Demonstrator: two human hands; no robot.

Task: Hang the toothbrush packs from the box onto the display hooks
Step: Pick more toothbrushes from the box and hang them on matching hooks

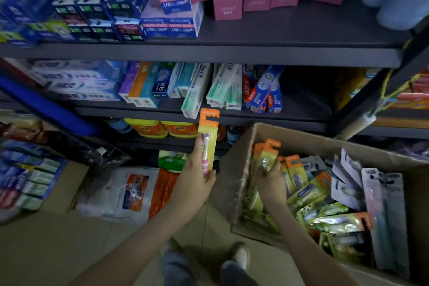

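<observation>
Beside the box (301,139) our left hand (197,183) clamps a pack (209,132) tab-up for hooking; inside, our right hand (271,181) grips another pack (269,153).

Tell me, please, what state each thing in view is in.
box, open, holding many loose packs.
left hand, grips the pink toothbrush pack.
pink toothbrush pack, upright, outside the box, on no hook.
right hand, inside the box, grips an orange-topped pack.
orange-topped pack, upright, inside the box.
</observation>
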